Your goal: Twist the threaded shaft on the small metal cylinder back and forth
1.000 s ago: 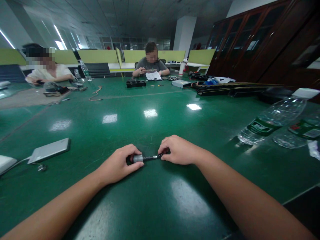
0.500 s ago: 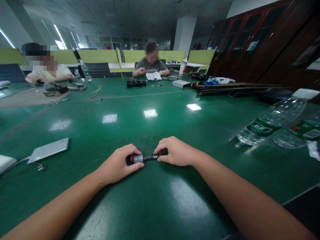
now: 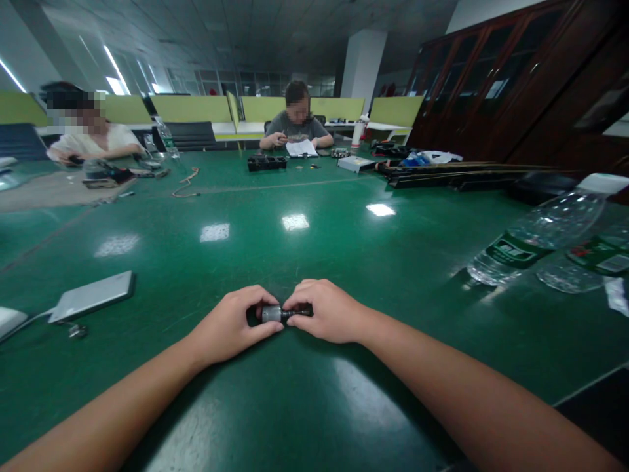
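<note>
As L hand (image 3: 234,322) grips smooth metallic cyl. (image 3: 272,314), R hand (image 3: 330,312) pinches thin dark shaft (image 3: 299,313); both btwn hands.

Just below the middle of the frame, a cylinder (image 3: 272,314) sat between the fingers of the left hand (image 3: 228,324), over the surface (image 3: 255,249). A rod (image 3: 295,314) ran from its right end into the fingers of the right hand (image 3: 331,313). At the left, below mid-height, a device (image 3: 91,297) lay on the surface, a cable (image 3: 38,320) at its left end. At the right edge stood a bottle (image 3: 521,246), a second bottle (image 3: 592,255) just right of it. Toward the upper middle, a box (image 3: 266,163) lay left of a paper (image 3: 301,148), before a seated person (image 3: 281,126). A cord (image 3: 185,185) lay left of the box; strips (image 3: 437,176) lay upper right, before a cabinet (image 3: 484,78)
</note>
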### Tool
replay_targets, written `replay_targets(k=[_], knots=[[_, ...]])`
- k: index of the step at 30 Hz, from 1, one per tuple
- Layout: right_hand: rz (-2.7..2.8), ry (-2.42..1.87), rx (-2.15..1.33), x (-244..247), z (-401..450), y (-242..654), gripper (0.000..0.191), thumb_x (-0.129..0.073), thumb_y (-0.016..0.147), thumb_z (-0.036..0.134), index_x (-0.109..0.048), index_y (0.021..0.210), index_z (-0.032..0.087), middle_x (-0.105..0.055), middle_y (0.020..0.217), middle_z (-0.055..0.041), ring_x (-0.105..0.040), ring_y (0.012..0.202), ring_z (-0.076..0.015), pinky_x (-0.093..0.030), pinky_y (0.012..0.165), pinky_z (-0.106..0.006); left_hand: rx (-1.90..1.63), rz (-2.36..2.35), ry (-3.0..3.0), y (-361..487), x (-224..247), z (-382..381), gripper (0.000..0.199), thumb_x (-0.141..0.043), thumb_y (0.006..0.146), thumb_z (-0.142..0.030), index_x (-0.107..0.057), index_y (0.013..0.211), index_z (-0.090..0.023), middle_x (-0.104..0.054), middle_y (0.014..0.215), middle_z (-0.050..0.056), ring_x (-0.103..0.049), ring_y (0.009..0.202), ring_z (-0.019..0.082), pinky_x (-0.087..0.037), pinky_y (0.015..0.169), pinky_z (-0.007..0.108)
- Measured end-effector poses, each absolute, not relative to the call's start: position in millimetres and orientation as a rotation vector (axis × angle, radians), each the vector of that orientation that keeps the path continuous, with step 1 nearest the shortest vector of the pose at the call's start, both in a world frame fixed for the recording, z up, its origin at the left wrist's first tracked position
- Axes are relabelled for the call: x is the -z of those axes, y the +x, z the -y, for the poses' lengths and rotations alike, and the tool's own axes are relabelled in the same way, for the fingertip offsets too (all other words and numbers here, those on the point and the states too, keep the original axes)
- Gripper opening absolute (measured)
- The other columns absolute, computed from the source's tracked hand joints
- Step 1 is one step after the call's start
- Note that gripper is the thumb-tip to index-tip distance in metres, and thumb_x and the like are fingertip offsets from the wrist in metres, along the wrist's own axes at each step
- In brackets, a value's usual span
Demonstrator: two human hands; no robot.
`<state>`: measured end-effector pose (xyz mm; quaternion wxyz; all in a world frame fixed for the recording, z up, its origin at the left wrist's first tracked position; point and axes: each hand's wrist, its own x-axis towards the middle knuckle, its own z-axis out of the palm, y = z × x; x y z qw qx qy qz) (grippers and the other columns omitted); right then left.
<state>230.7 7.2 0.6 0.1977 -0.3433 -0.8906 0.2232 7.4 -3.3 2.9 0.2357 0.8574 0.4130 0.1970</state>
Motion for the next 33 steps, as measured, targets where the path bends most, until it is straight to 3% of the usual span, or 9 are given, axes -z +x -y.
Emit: replay_targets(k=[33], knots=[[2.569,-0.948,-0.545,-6.2,-7.4,234.9,0.014,-0.071,0.080,0.021,-0.075,0.092,0.016,-0.068,0.079,-0.0033,-0.058,0.078,-0.0158,-0.041,0.072,-0.026,-0.517,-1.131,2.371,6.8,-2.9,5.2,0.020,-0.065,0.086,-0.037,-0.063,0.093,-0.019,-0.064,0.085,0.002,-0.059,0.076,0.017,-0.045,0.068,0.027]])
